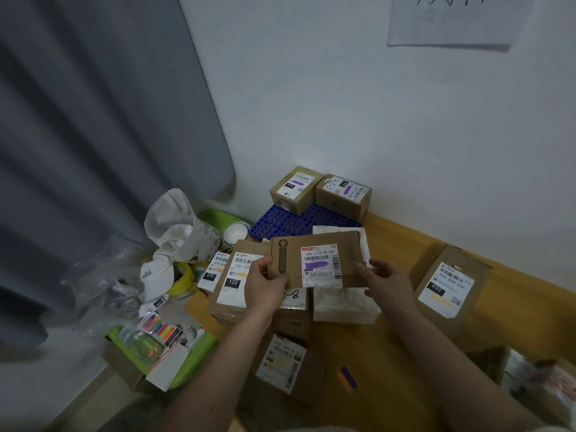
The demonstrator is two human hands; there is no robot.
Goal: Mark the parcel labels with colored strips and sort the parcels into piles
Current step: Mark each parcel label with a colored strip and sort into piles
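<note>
Head view: both hands hold a flat brown parcel [314,263] up over the wooden table [514,307], its label [321,265] facing the camera. The label carries a purple strip [316,265] under the barcode. The left hand [265,283] grips the parcel's left edge, thumb on the front face and fingers curled behind. The right hand [385,283] holds the right edge, thumb on top; its fingers are hidden behind the card.

Under the held parcel lies a heap of boxes. The 122 box [232,285] is at its left, just beside the 070 box [215,269]. A white-wrapped packet [343,304] lies below the right hand.

At the back, against the wall, two small boxes [321,191] stand side by side on a blue grid mat [280,219]; both labels bear purple marks. At the right, well apart from them, the 032 box [448,288] leans tilted, its label streaked yellow. Nearer the camera another box [283,364] lies with a yellowish mark on its label. Beside it, loose purple and orange strips [347,377] lie on the wood.

At the left, a green tray [193,366] holds a card of coloured strips [163,330]. Behind it are a white cap [156,275], yellow tape [184,279], a white bag [177,226] and a bowl [235,233]. A grey curtain [93,120] hangs at the left.
</note>
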